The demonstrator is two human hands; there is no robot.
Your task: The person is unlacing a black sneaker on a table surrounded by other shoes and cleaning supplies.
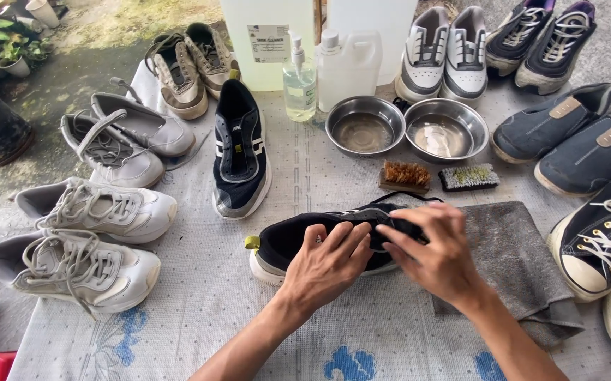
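Black sneaker [284,243] gripped by both hands: left [328,262], right [436,255].

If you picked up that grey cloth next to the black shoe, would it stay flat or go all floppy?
Probably floppy: the grey cloth lies folded and rumpled on the table, with soft wavy edges. It looks thick and fuzzy, so likely not slippery. It would probably drag rather than slide if pushed.

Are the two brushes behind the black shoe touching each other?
Apart. The head view shows bare tablecloth between the brown brush and the green-bristled brush.
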